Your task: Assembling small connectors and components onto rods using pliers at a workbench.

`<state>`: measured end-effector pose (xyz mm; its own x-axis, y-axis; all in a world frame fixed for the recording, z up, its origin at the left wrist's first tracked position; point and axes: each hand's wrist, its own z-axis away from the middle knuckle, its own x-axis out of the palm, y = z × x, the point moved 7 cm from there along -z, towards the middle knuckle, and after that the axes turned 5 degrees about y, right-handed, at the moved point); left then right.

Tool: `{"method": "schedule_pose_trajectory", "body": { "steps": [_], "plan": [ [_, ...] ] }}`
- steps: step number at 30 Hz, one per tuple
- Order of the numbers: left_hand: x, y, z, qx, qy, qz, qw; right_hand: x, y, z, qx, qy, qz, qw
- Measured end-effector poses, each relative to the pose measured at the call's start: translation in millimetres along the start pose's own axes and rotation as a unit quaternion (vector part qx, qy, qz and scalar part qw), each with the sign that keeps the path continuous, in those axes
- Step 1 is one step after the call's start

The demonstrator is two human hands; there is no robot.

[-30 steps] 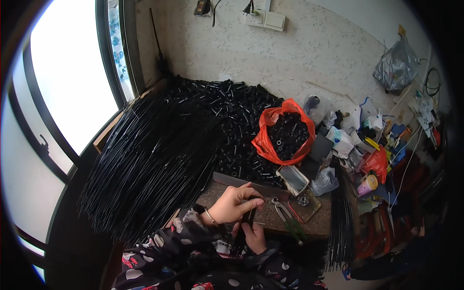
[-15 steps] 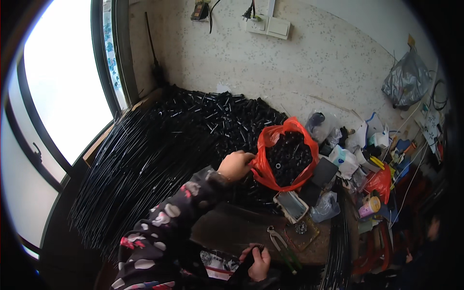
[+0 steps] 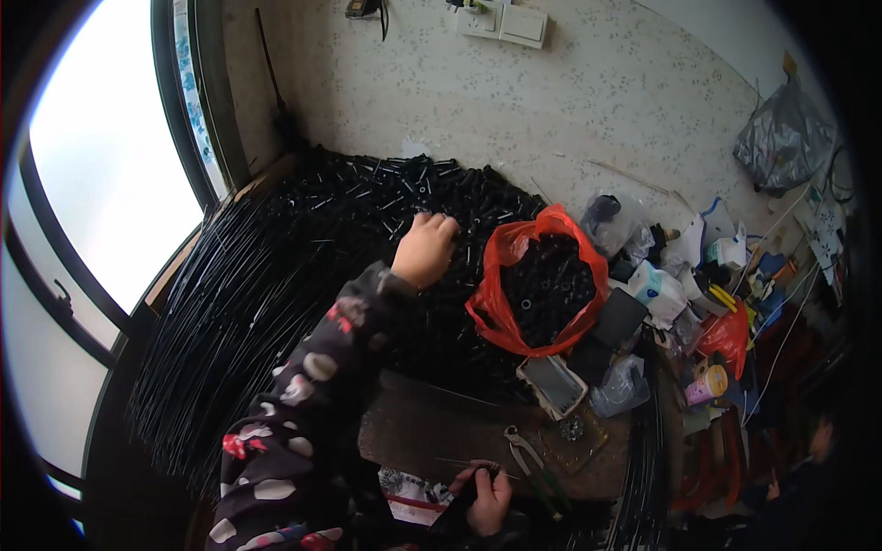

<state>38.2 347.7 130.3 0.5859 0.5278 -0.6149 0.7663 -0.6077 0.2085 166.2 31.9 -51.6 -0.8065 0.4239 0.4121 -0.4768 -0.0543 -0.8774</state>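
Note:
My left hand reaches over a heap of short black tubular pieces on the table. Its fingers curl down into the heap, and the tips are hidden, so what they grip does not show. Close to my body, my right hand is closed in a pinch on thin wires; something small and dark also shows at its fingertips. A red plastic bag, its mouth spread wide, holds more black pieces to the right of my left hand. Long thin black rods fan out on the left.
Green-handled pincers lie beside my right hand, below a small open box. Clutter with a yellow-lidded tub crowds the right side. More black rods hang over the front edge. A window stands left; a person's hand shows far right.
My left hand has left the red bag's edge and moved up and left onto the heap of black pieces. The bag's near-left rim sags outward. My right hand stays almost in place.

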Motion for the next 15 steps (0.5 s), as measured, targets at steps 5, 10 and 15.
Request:
{"method": "schedule_pose_trajectory", "body": {
  "steps": [5, 10, 15],
  "plan": [
    [1.4, 59.6, 118.7, -0.025, -0.369, -0.144, 0.918, 0.7, -4.5, 18.8, -0.033, -0.022, 0.005, 0.999],
    [27.7, 14.2, 164.7, -0.008, -0.233, -0.217, 0.948, 23.9, 2.3, 48.4, -0.043, -0.116, -0.027, 0.992],
    [27.6, 3.4, 132.3, -0.011, -0.109, -0.137, 0.985, 13.5, 11.7, 47.2, -0.033, -0.116, -0.103, 0.987]
  ]
}}
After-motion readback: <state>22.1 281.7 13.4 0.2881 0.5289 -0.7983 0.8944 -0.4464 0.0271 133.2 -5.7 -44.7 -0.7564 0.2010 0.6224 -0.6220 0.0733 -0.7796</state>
